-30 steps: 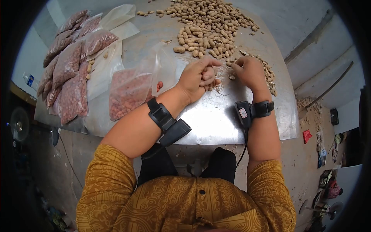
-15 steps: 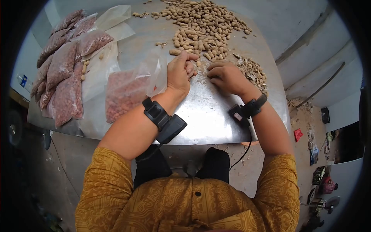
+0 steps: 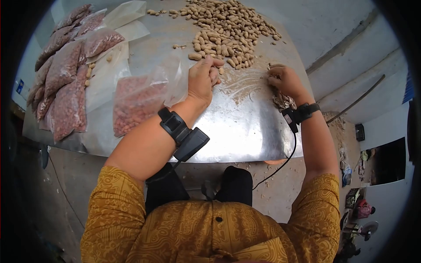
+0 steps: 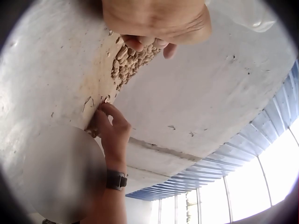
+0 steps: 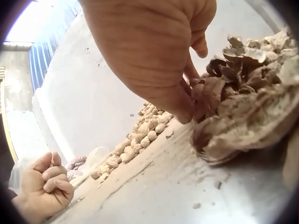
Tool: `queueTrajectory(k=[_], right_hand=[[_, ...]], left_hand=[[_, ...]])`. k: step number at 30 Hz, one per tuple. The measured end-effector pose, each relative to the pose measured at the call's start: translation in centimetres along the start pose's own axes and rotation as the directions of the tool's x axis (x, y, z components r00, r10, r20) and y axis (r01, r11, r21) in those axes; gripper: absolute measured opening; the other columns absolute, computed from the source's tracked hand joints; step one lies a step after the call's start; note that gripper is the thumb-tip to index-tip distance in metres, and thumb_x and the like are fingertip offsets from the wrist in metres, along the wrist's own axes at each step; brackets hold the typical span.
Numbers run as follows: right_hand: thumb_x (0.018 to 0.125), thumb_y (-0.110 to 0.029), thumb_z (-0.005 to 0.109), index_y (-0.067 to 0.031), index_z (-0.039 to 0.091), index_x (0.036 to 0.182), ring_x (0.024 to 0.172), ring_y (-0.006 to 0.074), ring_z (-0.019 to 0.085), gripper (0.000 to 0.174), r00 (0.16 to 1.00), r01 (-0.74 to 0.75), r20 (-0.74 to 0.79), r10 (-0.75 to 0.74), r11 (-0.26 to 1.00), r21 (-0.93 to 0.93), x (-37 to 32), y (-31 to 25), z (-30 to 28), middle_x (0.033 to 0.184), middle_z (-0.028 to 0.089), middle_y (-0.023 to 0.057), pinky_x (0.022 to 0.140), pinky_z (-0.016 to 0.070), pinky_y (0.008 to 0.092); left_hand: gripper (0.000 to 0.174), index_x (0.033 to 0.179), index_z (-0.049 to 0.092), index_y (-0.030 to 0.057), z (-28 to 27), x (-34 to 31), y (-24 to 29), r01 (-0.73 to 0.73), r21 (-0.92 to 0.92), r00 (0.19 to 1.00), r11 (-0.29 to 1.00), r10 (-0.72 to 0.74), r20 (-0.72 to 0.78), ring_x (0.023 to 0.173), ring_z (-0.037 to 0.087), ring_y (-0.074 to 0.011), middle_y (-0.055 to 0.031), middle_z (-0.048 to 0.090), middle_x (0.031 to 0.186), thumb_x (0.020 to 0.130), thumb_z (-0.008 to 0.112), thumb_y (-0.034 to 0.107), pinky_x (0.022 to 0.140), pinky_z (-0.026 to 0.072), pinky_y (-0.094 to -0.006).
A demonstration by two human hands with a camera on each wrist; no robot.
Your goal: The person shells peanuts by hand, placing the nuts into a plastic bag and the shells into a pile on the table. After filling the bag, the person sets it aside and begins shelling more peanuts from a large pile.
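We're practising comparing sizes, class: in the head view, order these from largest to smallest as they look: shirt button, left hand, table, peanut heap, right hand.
1. Table
2. Peanut heap
3. Left hand and right hand: too alike to rank
4. Shirt button

hands (image 3: 202, 81) now wider apart, right one shifted outward to shells (image 5: 252, 93)
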State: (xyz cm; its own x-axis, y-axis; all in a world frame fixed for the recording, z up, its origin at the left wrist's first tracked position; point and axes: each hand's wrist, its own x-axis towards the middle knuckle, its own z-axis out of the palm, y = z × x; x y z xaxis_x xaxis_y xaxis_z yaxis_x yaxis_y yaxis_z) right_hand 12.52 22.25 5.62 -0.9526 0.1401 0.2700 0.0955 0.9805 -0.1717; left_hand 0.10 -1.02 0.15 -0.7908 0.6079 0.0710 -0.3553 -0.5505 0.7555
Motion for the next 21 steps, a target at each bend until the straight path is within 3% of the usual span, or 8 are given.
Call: queueTrajectory(k=[3, 6, 10, 14, 21], right_hand=[[0.071, -0.011, 0.062, -0.0037, 0.065, 0.087, 0.087, 0.0304, 0.057, 0.018, 0.986, 0.162, 0.047, -0.161, 0.987, -0.019, -0.1, -2.8, -0.6, 0.095, 0.062, 0.0134, 0.079, 0.0450, 0.0376], [0.071, -0.011, 0.062, -0.0034, 0.065, 0.088, 0.089, 0.0297, 0.057, 0.019, 0.963, 0.103, 0.260, -0.071, 0.989, -0.110, -1.7, -5.3, -1.2, 0.097, 0.062, 0.0130, 0.079, 0.0450, 0.0363], [0.067, -0.003, 0.057, -0.0032, 0.065, 0.089, 0.081, 0.0302, 0.059, 0.023, 0.878, -0.081, 0.470, 0.088, 0.996, -0.033, -3.9, -5.1, -1.7, 0.089, 0.063, 0.0138, 0.073, 0.0468, 0.0357], [0.066, -0.005, 0.056, -0.0018, 0.064, 0.089, 0.075, 0.0281, 0.060, 0.024, 0.901, -0.229, 0.403, 0.163, 0.966, 0.120, -5.2, -3.3, -1.9, 0.080, 0.063, 0.0153, 0.069, 0.0473, 0.0342], [0.069, -0.010, 0.059, -0.0012, 0.064, 0.087, 0.075, 0.0282, 0.060, 0.021, 0.928, -0.246, 0.285, 0.240, 0.969, -0.013, -4.1, -1.3, -2.2, 0.083, 0.063, 0.0152, 0.069, 0.0473, 0.0344]], left_hand=[[0.036, 0.087, 0.057, -0.0012, -0.1, 0.0, 0.0, 0.001, -0.016, 1.000, 1.000, -0.001, 0.007, 0.048, 0.032, -0.0058, 0.0045, 0.034, 0.053, 0.094, 0.041, 0.030, 0.053, 0.0358, -0.0233], [0.036, 0.086, 0.057, -0.0008, -0.2, 0.1, 0.0, 0.008, -0.015, 1.000, 1.000, -0.008, 0.010, 0.048, 0.032, -0.0057, 0.0046, 0.034, 0.053, 0.093, 0.041, 0.030, 0.053, 0.0359, -0.0230], [0.035, 0.086, 0.057, -0.0001, 0.0, 0.0, 0.0, 0.013, -0.002, 1.000, 1.000, -0.013, 0.003, 0.048, 0.033, -0.0055, 0.0046, 0.035, 0.053, 0.093, 0.042, 0.030, 0.052, 0.0357, -0.0225], [0.034, 0.086, 0.057, 0.0003, 0.1, -0.1, -0.1, 0.007, 0.010, 1.000, 1.000, -0.007, 0.006, 0.048, 0.033, -0.0053, 0.0046, 0.035, 0.054, 0.093, 0.042, 0.029, 0.052, 0.0357, -0.0223], [0.035, 0.086, 0.058, 0.0002, 0.0, 0.0, -0.2, 0.020, -0.009, 1.000, 1.000, -0.020, 0.010, 0.048, 0.033, -0.0054, 0.0046, 0.036, 0.054, 0.093, 0.042, 0.030, 0.052, 0.0353, -0.0224]])
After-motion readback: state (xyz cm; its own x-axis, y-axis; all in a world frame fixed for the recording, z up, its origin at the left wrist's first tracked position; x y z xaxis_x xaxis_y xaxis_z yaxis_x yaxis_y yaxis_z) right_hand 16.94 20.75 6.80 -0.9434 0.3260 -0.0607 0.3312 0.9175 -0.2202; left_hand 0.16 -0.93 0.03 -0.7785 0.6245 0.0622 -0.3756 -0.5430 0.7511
